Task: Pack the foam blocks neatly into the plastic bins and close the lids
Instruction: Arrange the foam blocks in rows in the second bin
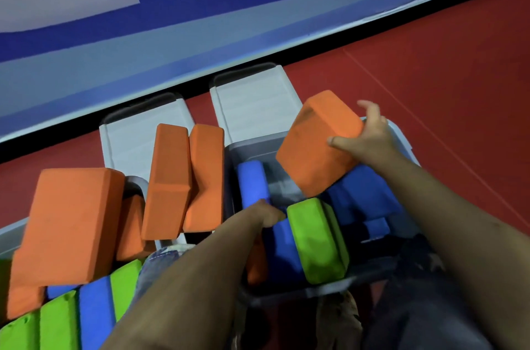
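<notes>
My right hand held an orange foam block by its far right end, fingers curled over the top edge and thumb pressed on the near face. The block hung tilted above the right bin, with its long axis running from my grip down and to the left, so the low corner pointed at the open pocket in the middle of the bin. That pocket lay just under the corner, between an upright blue block on the left and flat blue blocks on the right.

My left hand was lower and nearer the gap, down inside the bin, touching a green block standing on edge — I could not tell how its fingers lay, since they were tucked behind the foam.

The gap looked narrower than the block's broad face, so I judged it would need turning onto its edge, in line with the green one, before it went down.

The left bin was overfull with orange blocks standing proud of it. Both lids lay flung back against the red floor, neither closed yet.
</notes>
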Demonstrator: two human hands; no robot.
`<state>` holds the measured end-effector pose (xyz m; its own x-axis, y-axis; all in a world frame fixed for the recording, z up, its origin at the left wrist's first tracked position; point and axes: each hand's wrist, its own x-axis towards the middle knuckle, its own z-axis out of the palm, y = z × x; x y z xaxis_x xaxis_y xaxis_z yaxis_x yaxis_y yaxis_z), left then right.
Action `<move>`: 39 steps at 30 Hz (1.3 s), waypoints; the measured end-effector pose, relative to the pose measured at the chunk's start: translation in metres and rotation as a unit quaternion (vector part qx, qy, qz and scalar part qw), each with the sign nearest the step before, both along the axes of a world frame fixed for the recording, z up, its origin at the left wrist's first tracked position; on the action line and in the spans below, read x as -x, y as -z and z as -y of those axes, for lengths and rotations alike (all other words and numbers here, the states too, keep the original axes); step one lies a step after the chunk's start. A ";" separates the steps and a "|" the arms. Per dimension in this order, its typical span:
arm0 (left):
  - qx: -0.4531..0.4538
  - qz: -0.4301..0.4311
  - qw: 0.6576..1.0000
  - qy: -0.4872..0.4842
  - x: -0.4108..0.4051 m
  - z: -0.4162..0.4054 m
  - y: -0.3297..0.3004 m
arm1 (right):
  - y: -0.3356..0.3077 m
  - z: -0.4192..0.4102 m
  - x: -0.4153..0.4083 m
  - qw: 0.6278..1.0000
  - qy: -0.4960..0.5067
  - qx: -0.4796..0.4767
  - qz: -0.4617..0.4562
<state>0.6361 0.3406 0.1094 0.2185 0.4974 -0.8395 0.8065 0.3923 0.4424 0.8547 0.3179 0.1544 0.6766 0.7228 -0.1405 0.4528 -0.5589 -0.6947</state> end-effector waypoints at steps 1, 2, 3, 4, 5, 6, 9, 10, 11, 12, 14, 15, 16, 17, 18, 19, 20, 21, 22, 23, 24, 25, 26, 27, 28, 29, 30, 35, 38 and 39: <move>-0.011 -0.012 0.999 0.031 -0.002 0.003 0.003 | -0.006 0.003 0.006 0.999 -0.014 0.002 0.036; -0.022 -0.017 0.998 0.052 -0.003 0.006 0.001 | -0.006 0.006 0.009 0.999 -0.017 0.001 0.051; -0.029 -0.021 0.997 0.065 -0.004 0.010 0.000 | -0.003 0.007 0.013 0.998 -0.014 -0.005 0.053; -0.026 -0.019 0.997 0.074 -0.004 0.011 0.001 | 0.001 0.008 0.017 0.999 -0.008 -0.009 0.049; -0.023 -0.019 0.996 0.081 -0.004 0.012 0.000 | 0.008 0.009 0.021 0.999 -0.004 -0.007 0.040; -0.025 -0.016 0.996 0.083 -0.003 0.012 0.001 | 0.013 0.009 0.025 0.999 -0.004 -0.001 0.038; -0.004 -0.008 0.999 0.049 0.001 0.011 0.005 | 0.026 0.007 0.039 1.000 -0.010 0.010 0.004; 0.005 0.004 0.999 0.036 0.003 0.010 0.005 | 0.032 0.004 0.043 1.000 -0.009 0.019 -0.013; 0.005 0.006 0.999 0.032 0.003 0.010 0.006 | 0.038 0.000 0.047 0.999 -0.002 0.034 -0.025; 0.003 0.007 0.999 0.034 0.004 0.010 0.005 | 0.041 -0.004 0.050 0.998 0.005 0.051 -0.033; -0.005 0.000 0.999 0.050 0.002 0.010 0.006 | 0.044 -0.012 0.055 0.997 0.008 0.064 -0.034; -0.006 -0.007 0.998 0.058 0.001 0.011 0.012 | 0.046 -0.015 0.057 0.997 0.005 0.066 -0.039; -0.010 -0.021 0.997 0.068 0.001 0.010 0.022 | 0.048 -0.017 0.060 0.996 -0.004 0.078 -0.050; -0.018 -0.030 0.996 0.078 0.001 0.008 0.030 | 0.051 -0.018 0.064 0.993 -0.023 0.102 -0.061; -0.021 -0.039 0.995 0.088 0.002 0.007 0.033 | 0.055 -0.017 0.070 0.988 -0.053 0.132 -0.061; -0.018 -0.040 0.995 0.093 0.003 0.006 0.027 | 0.062 -0.017 0.077 0.982 -0.089 0.160 -0.056; -0.016 -0.041 0.994 0.098 0.005 0.006 0.020 | 0.067 -0.016 0.083 0.975 -0.125 0.173 -0.060; -0.015 -0.046 0.994 0.101 0.007 0.004 0.018 | 0.072 -0.015 0.087 0.968 -0.157 0.181 -0.079; -0.016 -0.048 0.993 0.104 0.010 0.001 0.022 | 0.077 -0.015 0.089 0.960 -0.190 0.181 -0.097; -0.013 -0.050 0.993 0.105 0.011 -0.002 0.023 | 0.080 -0.014 0.090 0.950 -0.221 0.195 -0.103; -0.014 -0.051 0.993 0.109 0.012 -0.004 0.024 | 0.081 -0.014 0.088 0.938 -0.256 0.216 -0.091; -0.012 -0.051 0.992 0.112 0.014 -0.006 0.025 | 0.082 -0.015 0.086 0.925 -0.279 0.249 -0.066; -0.008 -0.054 0.992 0.112 0.015 -0.006 0.026 | 0.085 -0.015 0.083 0.913 -0.296 0.278 -0.038; 0.000 -0.056 0.993 0.107 0.016 -0.007 0.028 | 0.085 -0.016 0.082 0.901 -0.307 0.305 -0.025; 0.003 -0.057 0.993 0.104 0.016 -0.006 0.029 | 0.085 -0.017 0.081 0.893 -0.322 0.315 -0.013; 0.004 -0.058 0.993 0.104 0.016 -0.006 0.031 | 0.083 -0.018 0.080 0.888 -0.328 0.322 -0.008; 0.009 -0.058 0.993 0.098 0.016 -0.004 0.032 | 0.080 -0.018 0.077 0.888 -0.330 0.320 -0.001; -0.028 -0.072 0.986 0.148 0.016 0.011 0.037 | 0.056 0.013 0.061 0.931 -0.249 0.267 -0.023; -0.043 -0.081 0.987 0.131 0.019 0.022 0.044 | 0.049 0.054 0.063 0.952 -0.188 0.236 -0.043; -0.043 -0.072 0.988 0.126 0.020 0.025 0.048 | 0.051 0.067 0.067 0.950 -0.198 0.241 -0.034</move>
